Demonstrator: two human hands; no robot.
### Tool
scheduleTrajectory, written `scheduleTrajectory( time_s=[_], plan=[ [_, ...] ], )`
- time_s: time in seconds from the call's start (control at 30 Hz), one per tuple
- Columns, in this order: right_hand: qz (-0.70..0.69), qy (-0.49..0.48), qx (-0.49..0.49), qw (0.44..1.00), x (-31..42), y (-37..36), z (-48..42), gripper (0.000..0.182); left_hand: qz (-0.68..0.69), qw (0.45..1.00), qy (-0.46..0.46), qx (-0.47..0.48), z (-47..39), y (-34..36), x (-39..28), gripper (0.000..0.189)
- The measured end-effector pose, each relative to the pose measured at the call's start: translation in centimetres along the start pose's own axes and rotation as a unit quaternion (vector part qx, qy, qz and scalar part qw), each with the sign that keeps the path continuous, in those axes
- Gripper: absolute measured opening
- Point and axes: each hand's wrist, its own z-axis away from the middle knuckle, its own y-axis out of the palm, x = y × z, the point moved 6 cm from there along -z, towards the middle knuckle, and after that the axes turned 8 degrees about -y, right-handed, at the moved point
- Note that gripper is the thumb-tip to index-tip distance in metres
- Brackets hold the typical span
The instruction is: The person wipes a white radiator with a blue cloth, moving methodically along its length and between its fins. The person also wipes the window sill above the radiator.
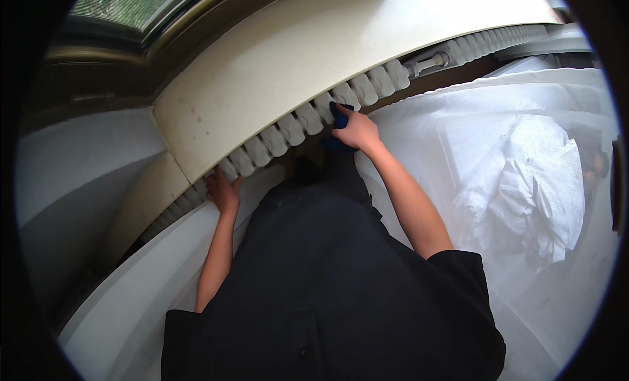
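A white sectional radiator (272, 141) runs under the pale windowsill (275, 81). My right hand (357, 130) holds a dark blue cloth (340, 116) against the lower front of one radiator section. More blue fabric hangs below that hand, partly in shadow. Further left, my left hand (225, 192) is at the radiator's lower edge, with thumb and fingers spread about a section. Its fingertips are partly hidden among the sections.
White pipe fittings (430, 64) join this radiator to another run of sections (496, 42) at the right. Thin white sheeting (413, 118) covers things at my right, with a crumpled white piece (535, 194) on it. A window frame (186, 52) rises above the sill.
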Motion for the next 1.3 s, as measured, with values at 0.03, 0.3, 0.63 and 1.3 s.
scheduleTrajectory(
  time_s=[0.03, 0.3, 0.63, 1.3],
  plan=[
    [0.006, -0.006, -0.003, 1.0, -0.4, 0.3, 0.5, 0.086, -0.004, 1.0, 0.007, -0.007, 0.1, 0.2, 0.1, 0.09],
    [0.062, -0.017, -0.01, 0.998, -1.7, 0.9, 0.6, 0.083, -0.004, 1.0, 0.019, -0.018, -0.1, -0.2, -0.3, 0.089],
    [0.168, -0.043, -0.194, 0.966, -0.6, -4.4, -2.2, 0.103, 0.019, 0.998, 0.022, -0.047, 0.1, 0.7, 0.7, 0.088],
    [0.24, -0.243, -0.25, 0.906, -4.3, -1.2, -1.9, 0.06, 0.006, 1.0, 0.016, -0.015, -0.8, -0.2, 0.1, 0.088]
  ],
)
